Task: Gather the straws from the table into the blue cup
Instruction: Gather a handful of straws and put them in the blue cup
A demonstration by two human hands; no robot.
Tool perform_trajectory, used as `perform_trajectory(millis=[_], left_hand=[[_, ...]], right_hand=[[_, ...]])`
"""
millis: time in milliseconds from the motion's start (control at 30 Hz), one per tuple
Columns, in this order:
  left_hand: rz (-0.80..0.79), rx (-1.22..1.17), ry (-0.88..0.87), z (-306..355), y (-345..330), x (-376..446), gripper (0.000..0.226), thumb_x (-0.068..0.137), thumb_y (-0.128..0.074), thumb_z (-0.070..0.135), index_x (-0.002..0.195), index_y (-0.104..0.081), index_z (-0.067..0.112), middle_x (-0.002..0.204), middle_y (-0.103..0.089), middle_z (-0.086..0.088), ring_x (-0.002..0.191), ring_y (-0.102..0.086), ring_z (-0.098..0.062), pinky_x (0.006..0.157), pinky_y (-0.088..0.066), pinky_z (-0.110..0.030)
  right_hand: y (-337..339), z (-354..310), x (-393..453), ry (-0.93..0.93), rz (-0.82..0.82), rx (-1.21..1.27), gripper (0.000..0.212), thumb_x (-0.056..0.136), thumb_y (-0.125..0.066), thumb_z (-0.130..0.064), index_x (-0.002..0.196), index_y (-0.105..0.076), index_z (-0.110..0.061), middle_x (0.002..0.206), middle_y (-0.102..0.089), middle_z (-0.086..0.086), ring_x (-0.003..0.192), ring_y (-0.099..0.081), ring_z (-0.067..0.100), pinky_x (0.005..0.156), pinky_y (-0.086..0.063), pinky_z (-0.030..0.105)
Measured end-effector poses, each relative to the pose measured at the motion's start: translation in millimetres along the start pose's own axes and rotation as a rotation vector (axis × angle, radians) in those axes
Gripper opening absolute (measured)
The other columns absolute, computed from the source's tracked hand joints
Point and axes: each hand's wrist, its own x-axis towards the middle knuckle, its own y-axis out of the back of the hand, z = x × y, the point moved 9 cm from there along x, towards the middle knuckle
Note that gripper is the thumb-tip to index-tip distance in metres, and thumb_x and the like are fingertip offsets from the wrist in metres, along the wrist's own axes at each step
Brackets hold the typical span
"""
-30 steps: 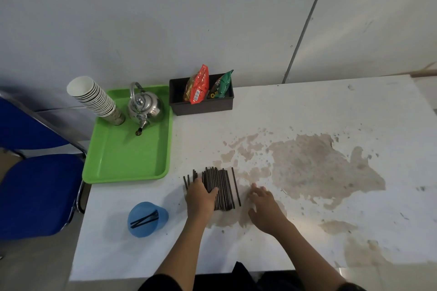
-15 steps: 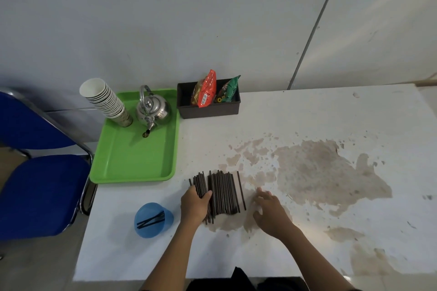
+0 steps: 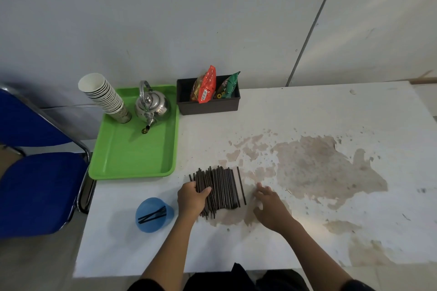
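The left hand [image 3: 192, 198] curls around a few thin dark straws [image 3: 222, 190] at the pile's left side. The blue cup [image 3: 153, 216] sits just left of this hand and closer to the person. The straws point away from the person. The right hand [image 3: 269, 205] rests flat and open, right of the pile.

- The thin plastic straws [image 3: 222, 188] on the table are showing dark brown, almost black.
- The round plastic cup [image 3: 154, 215] is showing light blue, with black straws inside.
- The flat white table top [image 3: 331, 111] is carrying large brown stains.
- The rectangular plastic tray [image 3: 132, 156] is showing bright green.
- The metal kettle [image 3: 152, 105] is shining silver.
- The stacked paper cups [image 3: 104, 94] are showing white with dark rims.
- The small box [image 3: 209, 106] is showing black; one packet [image 3: 205, 86] in it is red and orange, the other packet [image 3: 228, 85] green.
- The padded chair [image 3: 35, 186] is showing deep blue.
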Motion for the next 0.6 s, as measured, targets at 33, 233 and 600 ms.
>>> perform_trajectory(millis=[33,233,600], left_hand=[[0.006,-0.030,-0.008,-2,2,1,0.040,0.087,-0.073,0.033,0.068,-0.048,0.010,0.057,-0.042,-0.005,0.055,-0.044,-0.021,0.054,-0.034,-0.031],[-0.067,-0.357,-0.082,8,16,-2,0.048,0.079,-0.072,0.049,0.078,-0.060,0.003,0.073,-0.062,-0.026,0.066,-0.057,-0.026,0.064,-0.049,-0.041],[-0.119,-0.683,-0.196,77,47,-35,0.016,0.104,-0.044,0.014,0.100,-0.057,0.023,0.076,-0.067,0.012,0.084,-0.067,-0.014,0.086,-0.055,-0.034]], right_hand=[[2,0,-1,-0.011,0.005,0.027,0.053,0.095,-0.049,-0.021,0.146,-0.038,-0.011,0.162,-0.014,0.004,0.149,-0.013,0.026,0.121,-0.016,0.037],[28,-39,-11,-0.033,0.254,0.347,0.039,0.095,-0.054,-0.018,0.134,-0.053,-0.016,0.152,-0.039,0.002,0.140,-0.033,0.017,0.113,-0.027,0.030],[-15,-148,-13,-0.366,-0.252,2.004,0.046,0.104,-0.027,-0.029,0.128,-0.052,0.000,0.130,-0.058,0.022,0.125,-0.053,0.030,0.109,-0.040,0.042]])
